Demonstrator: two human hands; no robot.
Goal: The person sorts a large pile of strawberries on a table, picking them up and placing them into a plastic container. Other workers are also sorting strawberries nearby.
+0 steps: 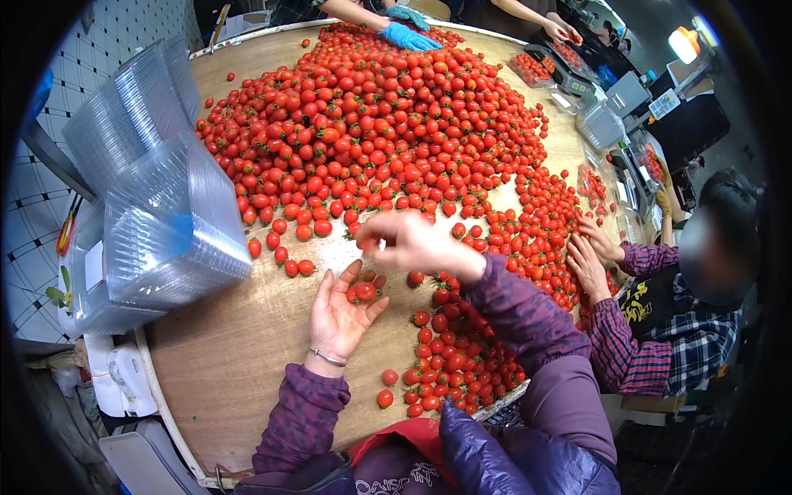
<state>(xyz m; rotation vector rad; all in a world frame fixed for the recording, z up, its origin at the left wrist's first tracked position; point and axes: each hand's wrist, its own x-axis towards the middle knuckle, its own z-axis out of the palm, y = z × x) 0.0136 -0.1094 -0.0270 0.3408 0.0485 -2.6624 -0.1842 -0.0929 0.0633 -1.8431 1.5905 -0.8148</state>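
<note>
My left hand (343, 309) is palm up above the wooden tabletop (235, 365), with a few cherry tomatoes (364, 291) resting at its fingers. Just above it, my right hand (411, 244) is blurred and has a cherry tomato (367, 242) at its fingertips. Beyond both hands rises a large heap of red cherry tomatoes (371, 124), many with green calyxes. A smaller group of cherry tomatoes (451, 371) lies under and beside my right forearm, near the table's front edge.
Nested clear plastic boxes (179, 229) stand at the left. A co-worker's hands (588, 260) touch tomatoes at the right; blue gloved hands (408, 34) reach onto the heap's far side. Filled plastic boxes (530, 69) and scales (569, 77) line the far right. A white device (130, 377) sits at lower left.
</note>
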